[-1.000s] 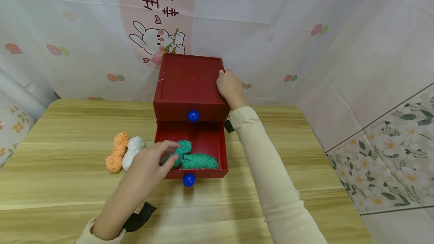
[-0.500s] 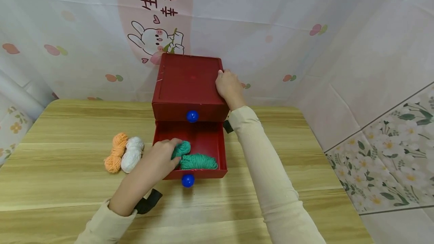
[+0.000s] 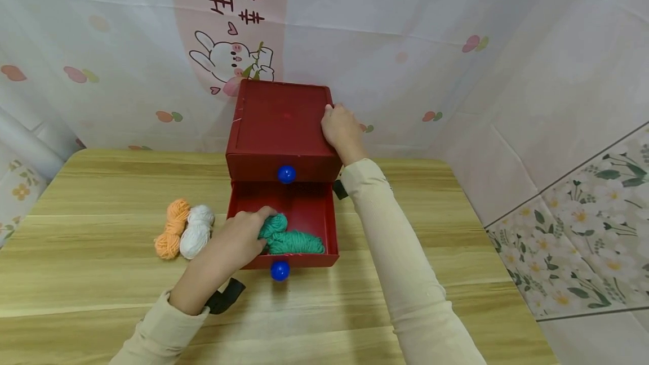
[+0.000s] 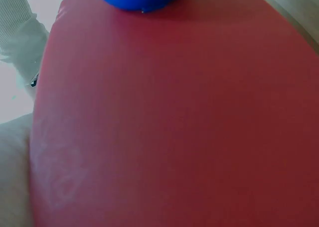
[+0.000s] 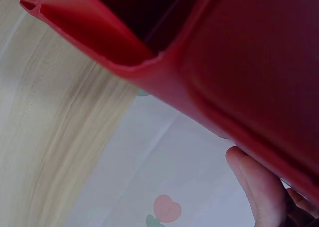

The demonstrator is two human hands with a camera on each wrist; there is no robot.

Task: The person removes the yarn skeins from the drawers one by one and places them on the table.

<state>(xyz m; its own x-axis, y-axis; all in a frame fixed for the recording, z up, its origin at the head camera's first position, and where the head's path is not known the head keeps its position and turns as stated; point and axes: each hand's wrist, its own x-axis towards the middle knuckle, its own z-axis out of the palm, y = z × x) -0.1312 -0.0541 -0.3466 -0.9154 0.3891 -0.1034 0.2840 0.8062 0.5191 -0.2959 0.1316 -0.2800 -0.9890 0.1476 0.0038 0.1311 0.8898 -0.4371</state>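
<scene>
In the head view a small red drawer cabinet [image 3: 284, 120] stands on the table, its lower drawer [image 3: 309, 213] pulled out. Two green yarn skeins lie inside: one lengthwise along the drawer front [image 3: 296, 243], the other at the left [image 3: 274, 224]. My left hand [image 3: 242, 236] reaches over the drawer's left front corner, with thumb and fingers bent about the left green skein and hiding part of it. At the cabinet's upper right edge my right hand [image 3: 343, 130] holds on; its fingers [image 5: 261, 189] show against the side in the right wrist view.
Left of the drawer an orange yarn skein [image 3: 173, 230] and a white yarn skein [image 3: 198, 232] lie side by side on the wooden table [image 3: 101, 241]. Blue round knobs [image 3: 280, 270] stick out from both drawers. A printed curtain [image 3: 355, 61] hangs behind the cabinet.
My left hand has gone further right and down into the drawer and closed about the left green skein, which shifts slightly. My right hand keeps its place on the cabinet.
</scene>
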